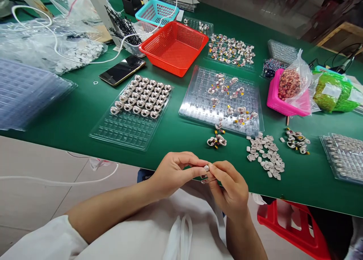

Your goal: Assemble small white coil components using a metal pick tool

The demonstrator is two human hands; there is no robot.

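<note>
My left hand (176, 173) and my right hand (229, 188) meet at the near edge of the green table (79, 112), both pinching one small white part (207, 168) between their fingertips. Just beyond them lie a few assembled pieces (217, 140) and a loose pile of white parts (265, 156). A clear tray (113, 129) to the left holds rows of finished white pieces (141, 99). Another clear tray (198, 108) ahead holds scattered coil pieces.
A red basket (174, 48) and a blue basket (156, 11) stand at the back. A phone (121, 70) lies left of them. A pink bin (279, 101) with a bag of copper coils sits right, near green bags (331, 91). A red stool (295, 226) is below.
</note>
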